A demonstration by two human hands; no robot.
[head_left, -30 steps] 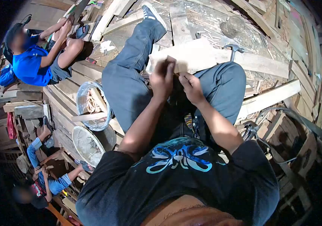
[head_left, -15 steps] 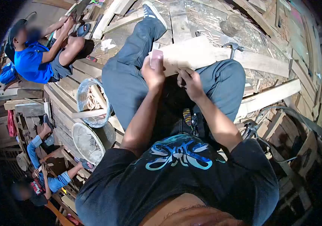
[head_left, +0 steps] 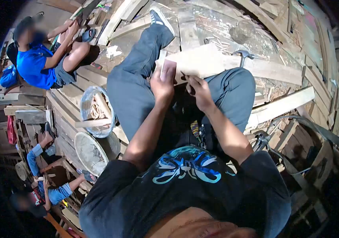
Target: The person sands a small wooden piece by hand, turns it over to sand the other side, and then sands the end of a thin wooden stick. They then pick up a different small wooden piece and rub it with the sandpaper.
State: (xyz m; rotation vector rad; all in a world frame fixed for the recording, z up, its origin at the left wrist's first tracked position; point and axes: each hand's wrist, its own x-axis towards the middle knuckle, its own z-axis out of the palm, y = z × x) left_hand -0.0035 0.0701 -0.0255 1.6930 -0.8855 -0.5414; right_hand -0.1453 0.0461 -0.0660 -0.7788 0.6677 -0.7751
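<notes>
My left hand is closed with the thumb side up, around a small flat pale piece whose exact kind I cannot make out. To its right, my right hand has its thumb and fingers pinched together around a small thin dark thing, too small to name. Both hands are above my lap, close to the near edge of a wide pale wooden board. A claw hammer lies by the board's right part, beyond my right knee.
At my left stand a clear bucket of wood scraps and a pale round tub. A person in a blue shirt sits at upper left, another person at lower left. Planks and wood chips lie around.
My right hand has shifted slightly, and the small dark thing at its fingertips shows more clearly. My left hand has turned a little. The whole view has moved slightly.
</notes>
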